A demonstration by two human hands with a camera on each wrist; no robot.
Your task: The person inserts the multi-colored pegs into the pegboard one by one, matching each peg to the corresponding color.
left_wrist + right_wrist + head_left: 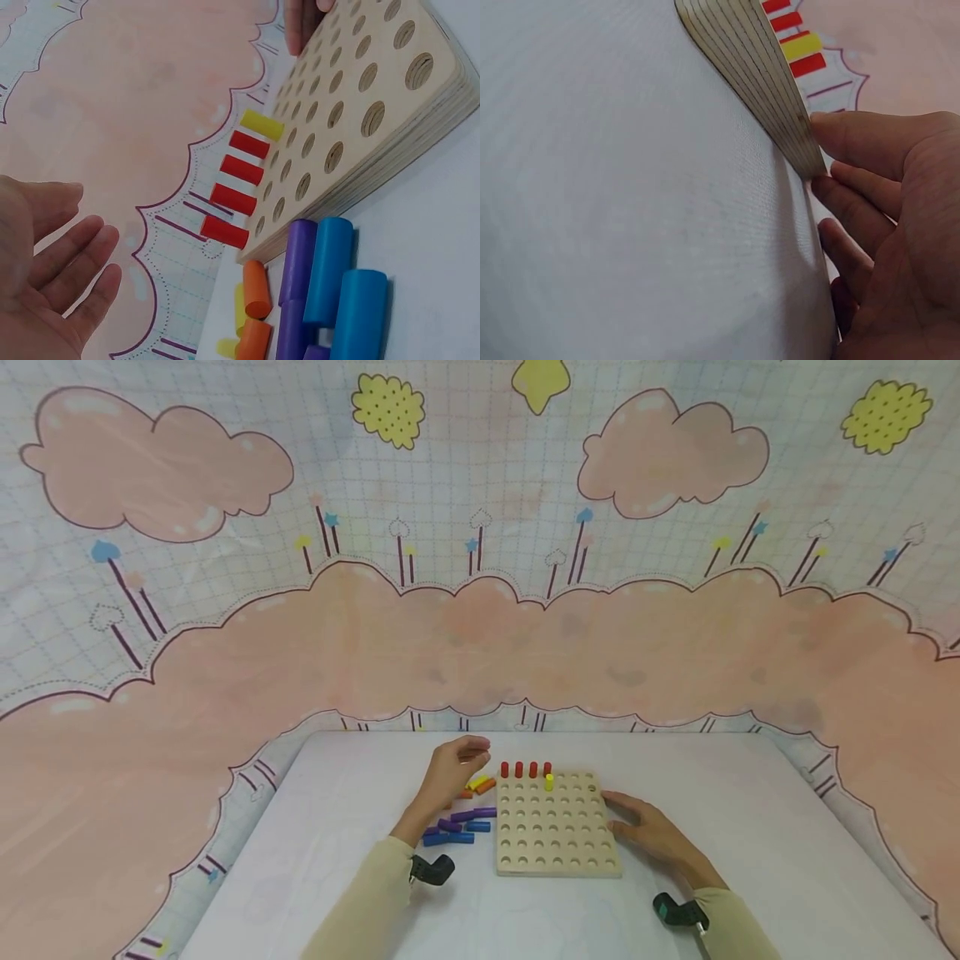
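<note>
A square wooden board (558,870) with rows of round holes lies flat on the table. Several red pegs (519,770) stand upright in its far row, and one yellow peg (549,782) stands in the row just nearer. Above the board's far left corner, my left hand (453,768) hovers with loosely bent fingers and nothing in them; its palm shows bare in the left wrist view. My right hand (652,831) touches the board's right edge with thumb and fingertips, the fingers fairly straight.
Left of the board lie loose blue pegs (450,839), purple pegs (472,815), orange pegs (486,786) and yellow pegs (240,307), some partly hidden by the left hand. A white cloth (465,918) covers the table. Behind it hangs a patterned curtain (480,643).
</note>
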